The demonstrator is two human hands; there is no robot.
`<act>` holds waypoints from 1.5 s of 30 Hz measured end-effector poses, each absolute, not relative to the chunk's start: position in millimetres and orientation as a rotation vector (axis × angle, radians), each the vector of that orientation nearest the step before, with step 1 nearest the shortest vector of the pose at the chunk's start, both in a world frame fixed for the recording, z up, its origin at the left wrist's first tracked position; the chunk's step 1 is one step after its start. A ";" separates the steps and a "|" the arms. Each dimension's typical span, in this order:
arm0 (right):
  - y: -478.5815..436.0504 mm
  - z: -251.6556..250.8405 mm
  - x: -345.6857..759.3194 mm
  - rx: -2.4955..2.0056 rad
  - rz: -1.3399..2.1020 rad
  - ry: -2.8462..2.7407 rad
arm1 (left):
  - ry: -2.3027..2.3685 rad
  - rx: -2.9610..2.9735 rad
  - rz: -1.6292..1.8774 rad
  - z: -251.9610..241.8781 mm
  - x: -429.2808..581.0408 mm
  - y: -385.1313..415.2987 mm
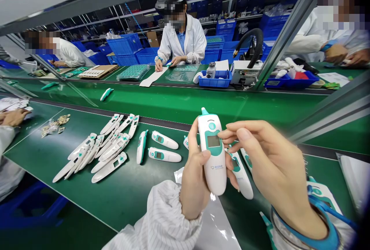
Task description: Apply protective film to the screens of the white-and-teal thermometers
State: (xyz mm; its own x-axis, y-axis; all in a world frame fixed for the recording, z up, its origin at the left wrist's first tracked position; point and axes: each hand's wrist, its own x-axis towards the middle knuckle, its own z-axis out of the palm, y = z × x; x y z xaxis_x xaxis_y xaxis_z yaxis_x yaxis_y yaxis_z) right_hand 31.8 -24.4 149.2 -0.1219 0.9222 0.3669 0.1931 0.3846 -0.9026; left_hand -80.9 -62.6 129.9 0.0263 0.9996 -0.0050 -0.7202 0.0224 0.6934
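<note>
My left hand [195, 180] is wrapped round a white and teal ear thermometer [215, 176], held upright with its probe tip up and its grey screen facing me. The thumb rests on its front, below the screen. Beside the screen, my right hand [268, 161] has its fingers stretched toward it, fingertips at the screen's right edge and thumb apart. I see nothing held in that hand. Behind and below the hands lie more thermometers, one of them [244, 178] partly covered by my fingers. Three finished-looking thermometers [164, 154] lie on the green table left of my hands.
A pile of white housing shells [112, 147] lies on the left of the table [95, 203]. Small brownish parts [56, 124] sit beyond it. A green conveyor belt [173, 103] carries a thermometer [106, 94]. Co-workers sit across and at the left. A metal post [285, 30] stands at right.
</note>
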 end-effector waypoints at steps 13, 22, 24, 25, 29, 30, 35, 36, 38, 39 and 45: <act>-14.1 154.1 31.2 -1.014 0.957 -1.531 | 0.526 0.615 1.470 132.4 -80.9 -65.5; -12.3 155.1 32.0 -0.976 0.973 -1.527 | 0.520 0.626 1.447 136.2 -79.7 -69.0; -13.6 156.2 32.3 -0.973 0.958 -1.525 | 0.511 0.626 1.453 136.4 -78.8 -69.3; -14.4 156.7 32.5 -0.975 0.947 -1.525 | 0.508 0.628 1.456 136.5 -78.4 -69.5; -18.2 156.7 34.2 -0.973 0.922 -1.545 | 0.519 0.633 1.468 136.7 -77.0 -71.0; -19.1 156.1 34.8 -0.970 0.923 -1.552 | 0.533 0.631 1.470 136.6 -76.9 -71.7; -21.7 152.5 35.9 -0.956 0.952 -1.577 | 0.527 0.643 1.510 134.0 -77.3 -73.7; -21.6 152.1 35.7 -0.947 0.948 -1.581 | 0.514 0.648 1.518 132.9 -77.4 -73.7; -20.7 151.8 34.9 -0.932 0.930 -1.592 | 0.495 0.658 1.525 130.6 -77.7 -73.8; -20.0 151.9 34.4 -0.930 0.921 -1.600 | 0.490 0.664 1.522 129.6 -77.8 -74.0; -18.5 151.6 33.1 -0.952 0.919 -1.597 | 0.457 0.667 1.522 128.4 -75.9 -75.2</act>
State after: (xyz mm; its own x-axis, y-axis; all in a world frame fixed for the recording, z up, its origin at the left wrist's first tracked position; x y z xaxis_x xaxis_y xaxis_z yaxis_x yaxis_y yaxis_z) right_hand 33.1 -18.5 151.6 -0.1693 0.9122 0.3732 0.1359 0.3967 -0.9079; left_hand -75.9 -75.2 128.4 0.0202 0.9911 0.1319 -0.7549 -0.0714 0.6519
